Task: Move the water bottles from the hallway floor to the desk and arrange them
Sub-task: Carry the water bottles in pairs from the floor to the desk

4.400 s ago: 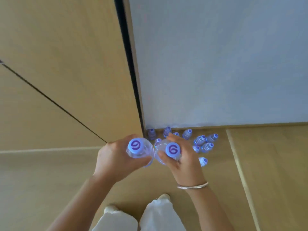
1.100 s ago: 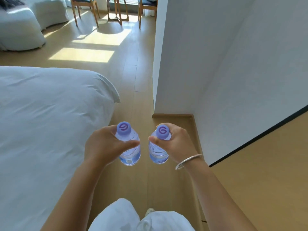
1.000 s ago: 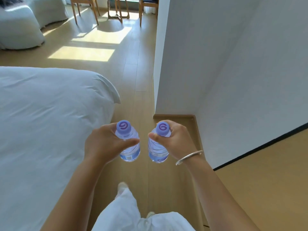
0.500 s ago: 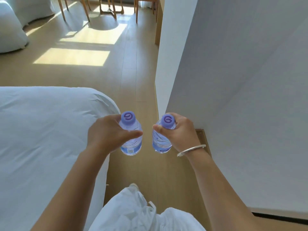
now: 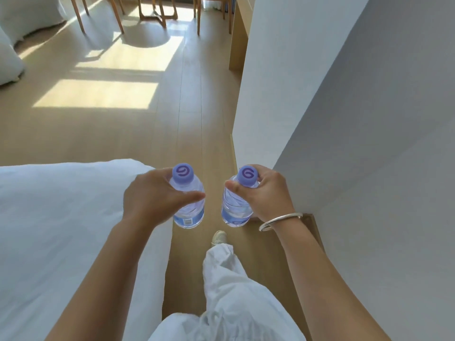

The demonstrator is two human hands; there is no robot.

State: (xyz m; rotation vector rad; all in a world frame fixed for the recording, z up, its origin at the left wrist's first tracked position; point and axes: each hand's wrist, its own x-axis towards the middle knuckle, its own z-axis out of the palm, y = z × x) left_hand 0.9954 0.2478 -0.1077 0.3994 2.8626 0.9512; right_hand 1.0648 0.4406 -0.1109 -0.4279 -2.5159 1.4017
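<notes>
I carry two small clear water bottles with purple caps, both upright at waist height. My left hand [image 5: 154,195] grips the left bottle [image 5: 188,205] round its shoulder, thumb across the front. My right hand [image 5: 267,193] grips the right bottle [image 5: 236,207] just below its cap; a silver bangle sits on that wrist. The two bottles are a hand's width apart and do not touch. A wooden desk side panel [image 5: 237,33] shows at the top, past the wall corner.
A bed with white bedding [image 5: 61,230] fills the left. A white wall [image 5: 344,119] runs along the right, its corner just ahead. Between them lies a narrow strip of wooden floor [image 5: 192,119]. Chair legs [image 5: 81,16] stand far ahead in sunlight.
I have turned from the bottle group on the hallway floor and walked forward between bed and wall. Both hands keep their bottles; the wall corner and sunlit room are closer.
</notes>
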